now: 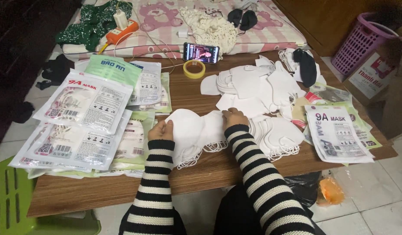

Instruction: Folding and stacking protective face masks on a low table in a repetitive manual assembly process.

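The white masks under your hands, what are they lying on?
The white masks, held by the left hand and right hand, lie on a wooden table. Their ear loops trail onto it. Anything beneath the stack is covered.

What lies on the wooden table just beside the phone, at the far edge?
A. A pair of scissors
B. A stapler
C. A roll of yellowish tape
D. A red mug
C: a roll of yellowish tape lies flat on the wooden table just left of the phone, beyond the white masks that both hands hold.
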